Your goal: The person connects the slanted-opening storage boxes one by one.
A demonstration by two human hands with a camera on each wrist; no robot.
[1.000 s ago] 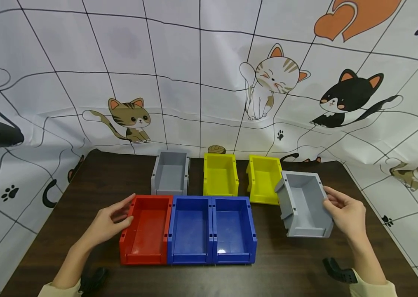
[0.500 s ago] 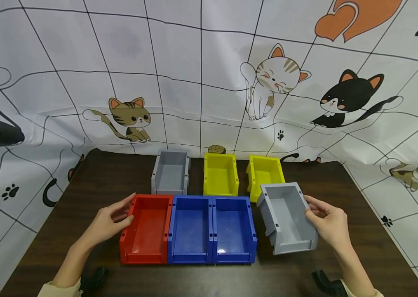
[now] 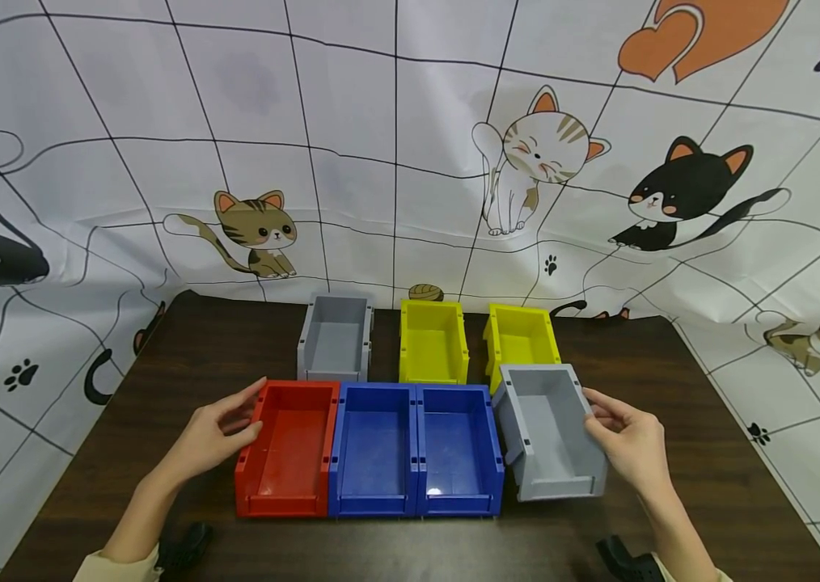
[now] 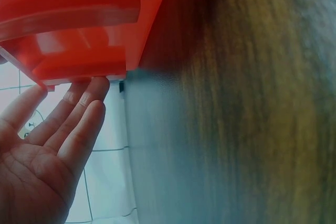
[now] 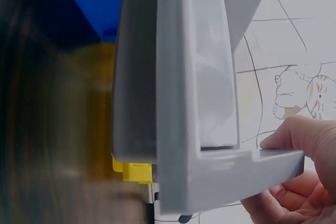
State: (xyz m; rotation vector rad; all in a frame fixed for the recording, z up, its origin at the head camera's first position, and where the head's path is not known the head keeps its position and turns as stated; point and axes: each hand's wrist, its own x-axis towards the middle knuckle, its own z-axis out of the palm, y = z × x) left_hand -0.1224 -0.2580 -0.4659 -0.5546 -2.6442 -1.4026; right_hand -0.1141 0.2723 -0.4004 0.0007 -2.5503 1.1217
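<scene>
My right hand (image 3: 631, 443) pinches the right wall of a grey storage bin (image 3: 551, 436), thumb on top and fingers below in the right wrist view. The bin is slightly turned and raised off the dark table, its left side right by the right blue bin (image 3: 457, 449). Pressed against that one stands a second blue bin (image 3: 374, 449), with a red bin (image 3: 286, 453) on its left, all three in a row. My left hand (image 3: 209, 432) rests against the red bin's left wall; in the left wrist view its fingers (image 4: 86, 124) are extended and touch the red plastic.
Behind the row stand another grey bin (image 3: 336, 339), a yellow bin (image 3: 433, 343) and a second yellow bin (image 3: 519, 339), partly hidden by the held one. A white cloth (image 3: 352, 162) printed with cats hangs behind the dark wooden table (image 3: 395, 554).
My right hand has carried the grey bin left and towards me, up beside the right blue bin, and turned it straighter. The left hand and the row of bins stay in place.
</scene>
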